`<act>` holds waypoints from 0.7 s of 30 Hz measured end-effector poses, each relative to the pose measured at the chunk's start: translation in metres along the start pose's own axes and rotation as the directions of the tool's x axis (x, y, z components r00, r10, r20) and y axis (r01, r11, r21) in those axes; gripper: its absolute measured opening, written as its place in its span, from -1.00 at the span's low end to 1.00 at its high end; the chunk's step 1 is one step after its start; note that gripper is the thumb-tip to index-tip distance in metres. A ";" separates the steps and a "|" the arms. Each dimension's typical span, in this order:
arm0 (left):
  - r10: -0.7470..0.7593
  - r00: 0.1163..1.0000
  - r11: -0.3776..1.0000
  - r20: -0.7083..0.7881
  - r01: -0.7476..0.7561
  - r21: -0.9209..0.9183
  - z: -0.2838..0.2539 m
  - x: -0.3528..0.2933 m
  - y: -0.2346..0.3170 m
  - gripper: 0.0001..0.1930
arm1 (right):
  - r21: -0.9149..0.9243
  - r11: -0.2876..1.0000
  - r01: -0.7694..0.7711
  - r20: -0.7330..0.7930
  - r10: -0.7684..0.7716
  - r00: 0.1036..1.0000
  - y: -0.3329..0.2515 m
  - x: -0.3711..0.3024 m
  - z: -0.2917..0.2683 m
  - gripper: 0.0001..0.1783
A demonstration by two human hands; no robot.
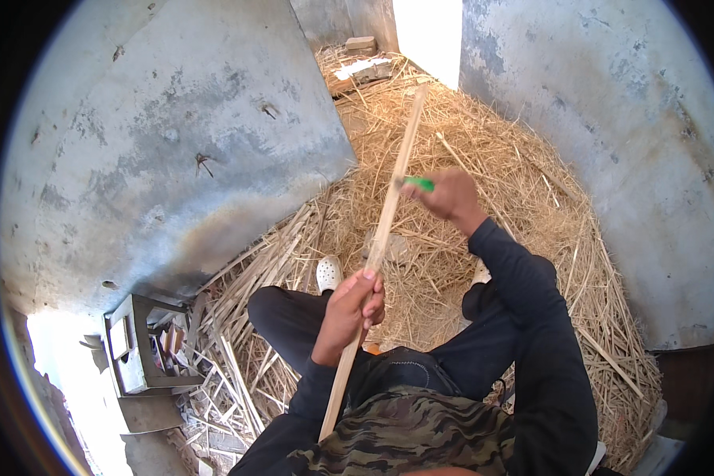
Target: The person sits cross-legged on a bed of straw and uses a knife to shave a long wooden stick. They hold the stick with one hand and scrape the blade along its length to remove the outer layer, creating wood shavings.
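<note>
A long, flat, pale strip of wood or bamboo (pixel 389 208) slants from my lap up toward the far straw. My left hand (pixel 347 313) is wrapped round its lower half, thumb lying along the top face. In my right hand (pixel 452 197) is a small green-handled tool (pixel 419 183), gripped in a closed fist. Its dark tip meets or nearly meets the strip's right edge, above the left hand. The tool's blade or head is too small to make out. The strip's bottom end rests against my camouflage-patterned top (pixel 420 428).
Loose straw and shavings (pixel 523 182) cover the floor around my legs. Longer split strips (pixel 246 317) lie at left beside a small open-fronted box (pixel 147 345) with things inside. Weathered grey walls (pixel 182 135) stand left and right. Bricks (pixel 361 46) lie at the far end.
</note>
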State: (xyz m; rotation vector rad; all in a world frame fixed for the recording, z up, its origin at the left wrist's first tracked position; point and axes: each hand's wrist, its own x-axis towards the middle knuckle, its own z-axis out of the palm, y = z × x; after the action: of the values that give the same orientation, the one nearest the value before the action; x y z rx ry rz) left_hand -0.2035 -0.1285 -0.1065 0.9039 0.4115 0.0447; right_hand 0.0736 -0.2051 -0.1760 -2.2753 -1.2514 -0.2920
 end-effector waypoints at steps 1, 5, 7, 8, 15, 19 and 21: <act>-0.027 1.000 1.000 0.003 0.027 -0.001 0.000 -0.003 -0.007 -0.72 | 0.001 0.999 -0.040 -0.019 0.040 0.999 0.015 0.008 -0.002 -0.10; -0.046 0.998 0.999 0.032 0.046 -0.005 -0.001 -0.012 -0.013 -0.71 | 0.024 0.996 -0.086 -0.010 0.086 0.996 0.025 0.010 -0.008 -0.09; -0.004 1.000 0.999 0.007 0.004 0.035 -0.006 -0.010 -0.008 -0.71 | 0.088 0.996 0.004 -0.012 -0.003 1.000 -0.004 -0.010 -0.003 -0.09; 0.011 1.000 0.999 -0.013 -0.010 0.048 -0.008 -0.013 -0.008 -0.71 | 0.141 0.988 0.068 -0.044 -0.063 0.997 -0.029 -0.025 -0.003 -0.09; 0.011 1.000 0.984 0.015 -0.013 0.176 -0.004 -0.016 -0.007 -0.71 | 0.112 0.984 0.136 -0.163 -0.117 0.980 -0.007 -0.009 -0.011 -0.10; 0.013 0.999 0.992 0.041 -0.018 0.125 0.001 -0.014 -0.004 -0.71 | 0.027 0.969 0.246 -0.258 -0.231 0.938 0.001 0.004 -0.016 -0.12; 0.007 0.999 0.989 0.054 -0.014 0.144 0.003 -0.015 -0.004 -0.71 | -0.020 0.986 0.168 -0.249 -0.168 0.954 0.014 0.012 -0.016 -0.14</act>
State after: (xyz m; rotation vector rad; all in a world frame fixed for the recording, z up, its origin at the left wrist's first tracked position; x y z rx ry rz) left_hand -0.2173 -0.1363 -0.1031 1.0480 0.3634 0.0002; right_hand 0.0930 -0.2110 -0.1624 -2.0567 -1.3105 -0.6197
